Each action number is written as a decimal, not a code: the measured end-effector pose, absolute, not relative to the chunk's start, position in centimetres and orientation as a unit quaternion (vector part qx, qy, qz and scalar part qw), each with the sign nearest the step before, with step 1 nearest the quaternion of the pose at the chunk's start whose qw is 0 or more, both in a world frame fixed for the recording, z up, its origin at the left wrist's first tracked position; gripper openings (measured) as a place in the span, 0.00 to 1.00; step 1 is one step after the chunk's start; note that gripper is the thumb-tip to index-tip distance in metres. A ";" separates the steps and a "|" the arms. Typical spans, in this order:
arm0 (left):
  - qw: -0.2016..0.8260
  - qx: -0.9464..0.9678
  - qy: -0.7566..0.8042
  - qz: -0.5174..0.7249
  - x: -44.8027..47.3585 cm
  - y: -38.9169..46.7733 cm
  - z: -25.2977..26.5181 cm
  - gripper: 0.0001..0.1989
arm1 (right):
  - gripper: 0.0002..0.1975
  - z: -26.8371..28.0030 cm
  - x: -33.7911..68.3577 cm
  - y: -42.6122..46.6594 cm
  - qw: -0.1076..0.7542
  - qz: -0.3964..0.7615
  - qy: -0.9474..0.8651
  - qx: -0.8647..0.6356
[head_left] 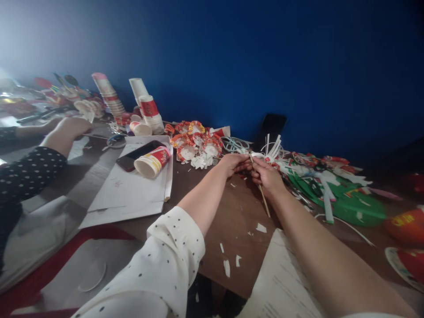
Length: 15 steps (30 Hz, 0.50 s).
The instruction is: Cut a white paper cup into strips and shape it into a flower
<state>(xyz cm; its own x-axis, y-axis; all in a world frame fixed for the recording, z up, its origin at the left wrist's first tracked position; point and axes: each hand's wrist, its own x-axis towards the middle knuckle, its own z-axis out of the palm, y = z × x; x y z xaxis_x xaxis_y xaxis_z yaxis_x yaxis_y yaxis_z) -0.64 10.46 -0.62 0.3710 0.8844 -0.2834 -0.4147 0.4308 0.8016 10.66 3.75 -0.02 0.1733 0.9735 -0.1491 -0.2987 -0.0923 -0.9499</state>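
Observation:
My right hand (267, 176) is closed around a thin wooden stick (265, 204), whose lower end slants down over the brown table. Close beside it, my left hand (237, 163) has its fingers pinched together at the stick's upper end. White paper strips (273, 149) fan out just behind my right hand; whether they are joined to the stick I cannot tell. To the left of my hands lies a pile of red, orange and white cut paper-cup flowers (198, 143). The fingertips of both hands partly hide each other.
A paper cup (153, 162) and a phone (132, 158) lie on a white folder (132, 194). Cup stacks (150, 112) stand behind. Green sheets (359, 207) with scraps are at right; printed paper (281, 282) is in front. A co-worker's hand (71, 128) is at left.

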 end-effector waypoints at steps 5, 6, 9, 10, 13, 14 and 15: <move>0.764 0.312 0.364 0.432 -0.6 10.3 -0.4 0.04 | 0.20 0.1 10.8 3.7 0.581 0.565 -0.340 -0.477; 0.762 0.311 0.365 0.435 -0.5 10.3 -0.4 0.04 | 0.20 0.1 10.9 3.7 0.582 0.568 -0.337 -0.475; 0.757 0.311 0.366 0.444 -0.5 10.2 -0.3 0.04 | 0.20 0.2 10.9 3.7 0.583 0.571 -0.335 -0.471; 0.755 0.311 0.368 0.446 -0.4 10.1 -0.3 0.04 | 0.20 0.2 10.9 3.7 0.582 0.571 -0.336 -0.472; 0.752 0.310 0.370 0.448 -0.4 10.0 -0.3 0.04 | 0.20 0.2 10.9 3.7 0.583 0.568 -0.337 -0.473; 0.752 0.309 0.371 0.448 -0.4 9.9 -0.2 0.04 | 0.20 0.2 10.9 3.7 0.584 0.568 -0.336 -0.472; 0.752 0.308 0.371 0.448 -0.3 9.9 -0.2 0.04 | 0.20 0.2 10.9 3.7 0.585 0.569 -0.335 -0.470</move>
<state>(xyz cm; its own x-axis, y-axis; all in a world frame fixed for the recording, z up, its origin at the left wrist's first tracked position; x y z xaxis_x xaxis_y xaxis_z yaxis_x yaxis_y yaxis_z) -0.32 9.87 -0.20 0.3222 0.9036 -0.2824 -0.4454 0.4079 0.7970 10.89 3.71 0.18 0.1275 0.9814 -0.1435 -0.3522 -0.0905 -0.9315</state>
